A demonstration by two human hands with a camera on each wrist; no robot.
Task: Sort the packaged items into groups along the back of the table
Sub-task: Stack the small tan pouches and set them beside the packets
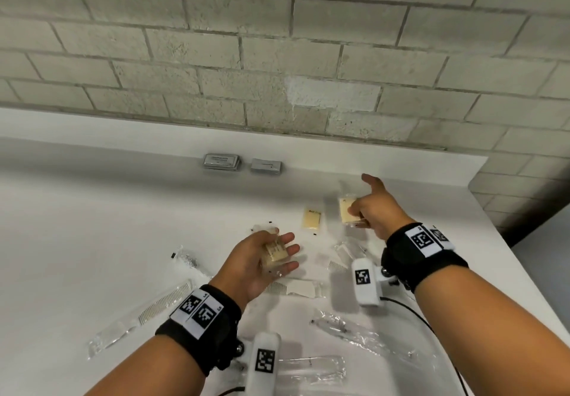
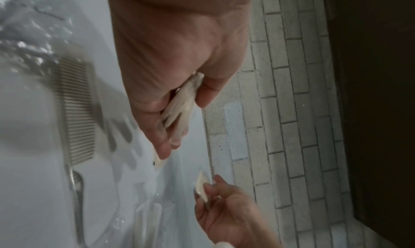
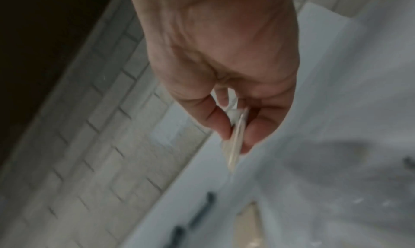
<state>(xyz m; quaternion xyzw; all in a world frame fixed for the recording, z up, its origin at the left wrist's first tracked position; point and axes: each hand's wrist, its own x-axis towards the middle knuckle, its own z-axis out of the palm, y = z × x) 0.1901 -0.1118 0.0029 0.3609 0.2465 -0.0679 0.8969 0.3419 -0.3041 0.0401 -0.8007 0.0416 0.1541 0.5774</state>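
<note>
My left hand [image 1: 271,257] holds a cream soap packet [image 1: 274,253] between thumb and fingers above the table's middle; the left wrist view shows that packet [image 2: 182,102] pinched edge-on. My right hand [image 1: 370,210] pinches another cream soap packet [image 1: 347,210] further back and to the right, index finger pointing forward; this packet [image 3: 237,138] is seen thin between thumb and finger. A third cream packet [image 1: 312,218] lies flat between the hands. Two grey sachet stacks [image 1: 221,161] [image 1: 266,166] sit at the table's back.
Clear-wrapped combs [image 1: 160,304] [image 1: 293,287] and other transparent packets [image 1: 345,328] [image 1: 185,255] lie scattered over the near half of the white table [image 1: 92,226]. A brick wall [image 1: 277,56] rises behind. The table's right edge drops off near my right forearm.
</note>
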